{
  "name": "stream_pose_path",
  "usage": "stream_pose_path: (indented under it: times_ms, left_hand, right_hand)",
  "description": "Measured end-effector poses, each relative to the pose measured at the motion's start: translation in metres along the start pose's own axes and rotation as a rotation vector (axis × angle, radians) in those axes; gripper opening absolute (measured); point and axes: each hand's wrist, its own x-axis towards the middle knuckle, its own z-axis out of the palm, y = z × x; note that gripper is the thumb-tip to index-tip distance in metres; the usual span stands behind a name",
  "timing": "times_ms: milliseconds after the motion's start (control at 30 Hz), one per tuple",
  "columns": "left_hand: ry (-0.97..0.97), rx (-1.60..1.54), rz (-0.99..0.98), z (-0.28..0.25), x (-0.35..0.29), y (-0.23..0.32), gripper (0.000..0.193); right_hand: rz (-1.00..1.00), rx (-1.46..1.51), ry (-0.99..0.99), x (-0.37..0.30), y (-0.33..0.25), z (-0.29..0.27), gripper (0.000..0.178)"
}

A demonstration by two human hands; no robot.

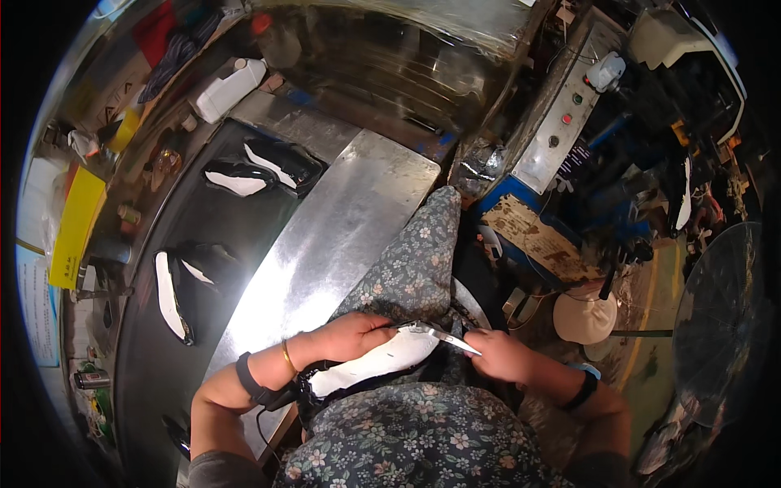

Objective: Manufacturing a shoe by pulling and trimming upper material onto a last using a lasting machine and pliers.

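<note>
A black shoe (pixel 374 363) with a white underside lies across my lap, bottom facing up. Its heel end points left and its narrower toe end points right. My left hand (pixel 351 335) is closed on the far edge of this shoe, thumb toward the toe end. In the fingers of my right hand (pixel 498 356) is a narrow silver metal hand tool (pixel 454 340), whose tip meets the shoe's toe end. The exact kind of tool is hard to make out. A floral apron (pixel 407 431) covers my lap and legs beneath the shoe.
Left of me runs a black conveyor belt (pixel 236 236) carrying several black shoes (pixel 236 183) with white undersides. A shiny metal plate (pixel 325 220) borders it. A control panel (pixel 561 122) with buttons stands at the far right, a white round container (pixel 584 315) and a fan (pixel 720 325) nearer.
</note>
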Motion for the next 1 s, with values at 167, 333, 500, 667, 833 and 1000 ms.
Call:
stream_pose_path:
  times_ms: [167, 333, 500, 667, 833, 1000]
  left_hand:
    - [-0.094, -0.023, -0.062, -0.006, 0.006, -0.002, 0.042]
    - [-0.008, -0.041, -0.066, 0.001, 0.004, -0.005, 0.039]
    - [0.031, 0.02, -0.087, 0.006, 0.002, 0.006, 0.042]
    - [0.073, 0.102, -0.082, 0.009, -0.002, 0.014, 0.04]
    - [0.025, -0.004, -0.061, 0.002, -0.001, 0.004, 0.039]
    - [0.009, -0.142, -0.023, 0.004, 0.001, -0.011, 0.037]
  right_hand:
    - [0.213, 0.26, -0.174, -0.003, 0.003, 0.005, 0.023]
    - [0.04, 0.039, -0.023, -0.01, -0.011, -0.001, 0.028]
    - [-0.086, -0.3, 0.239, -0.012, -0.028, 0.013, 0.027]
    - [-0.018, -0.27, 0.154, -0.011, -0.022, 0.019, 0.019]
    - [0.071, 0.112, 0.086, -0.008, 0.002, 0.031, 0.013]
    - [0.284, 0.576, 0.014, -0.008, -0.001, 0.042, 0.009]
